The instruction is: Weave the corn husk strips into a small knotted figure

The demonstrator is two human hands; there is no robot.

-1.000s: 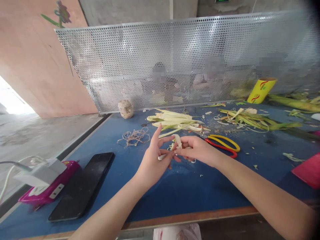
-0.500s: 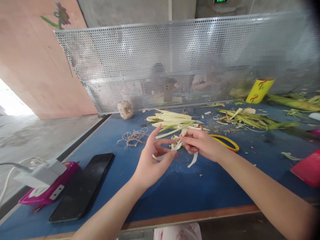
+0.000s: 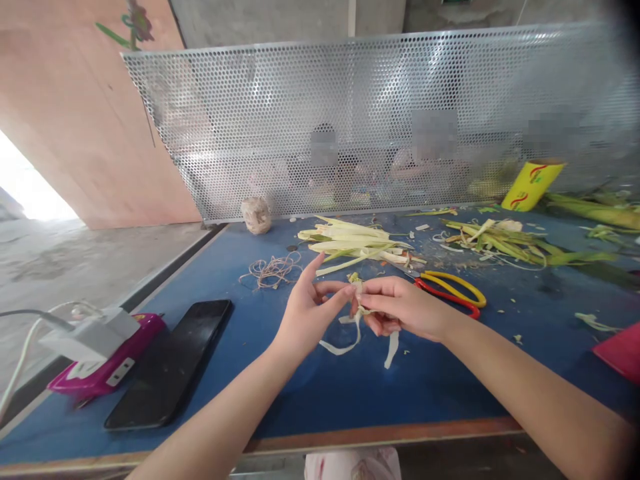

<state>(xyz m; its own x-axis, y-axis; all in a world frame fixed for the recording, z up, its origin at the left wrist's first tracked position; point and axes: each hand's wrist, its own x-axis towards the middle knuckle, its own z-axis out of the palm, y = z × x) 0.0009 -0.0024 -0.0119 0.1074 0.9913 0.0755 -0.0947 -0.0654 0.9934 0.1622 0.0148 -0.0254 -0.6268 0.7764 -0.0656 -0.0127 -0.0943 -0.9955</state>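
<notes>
Strip [image 3: 344, 351] of pale husk, at the frame's centre, hangs below the right hand's [image 3: 405, 303] grip, its long axis dropping then curling left; that nearer grip pinches its upper end; left hand [image 3: 306, 308] just beside, whether pinching I cannot tell
</notes>
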